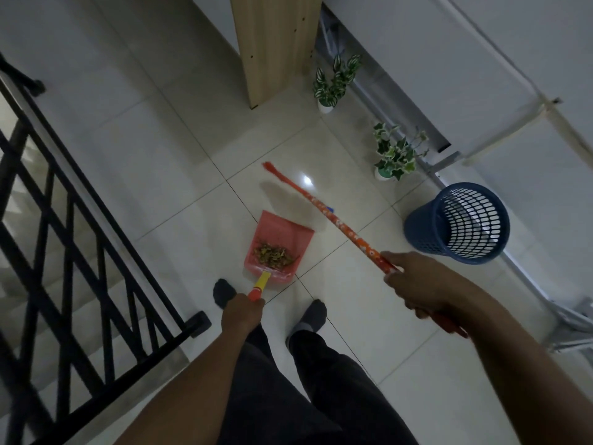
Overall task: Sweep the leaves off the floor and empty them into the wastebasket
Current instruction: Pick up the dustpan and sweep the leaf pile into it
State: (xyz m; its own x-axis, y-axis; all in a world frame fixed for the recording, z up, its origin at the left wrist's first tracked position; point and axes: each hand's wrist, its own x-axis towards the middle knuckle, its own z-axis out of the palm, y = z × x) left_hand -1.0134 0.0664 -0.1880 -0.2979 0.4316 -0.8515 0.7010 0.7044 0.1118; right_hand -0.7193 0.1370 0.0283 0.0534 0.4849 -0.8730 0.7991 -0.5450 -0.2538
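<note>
A pink dustpan [278, 232] sits low over the white tiled floor in front of my feet, with a pile of dry brown leaves [272, 252] in its back half. My left hand [241, 313] is shut on its yellow and orange handle. My right hand [417, 284] grips an orange patterned broom [337, 221], which slants away to the upper left with its red end lifted off the floor. The blue mesh wastebasket [462, 224] stands to the right, beyond the broom, its mouth tipped toward me.
A black metal stair railing [64, 239] runs down the left side over a stairwell. Two potted plants [333, 81] [396, 154] stand along the right wall. A wooden panel [276, 43] stands at the top centre. Metal frame legs [568, 319] sit at the right.
</note>
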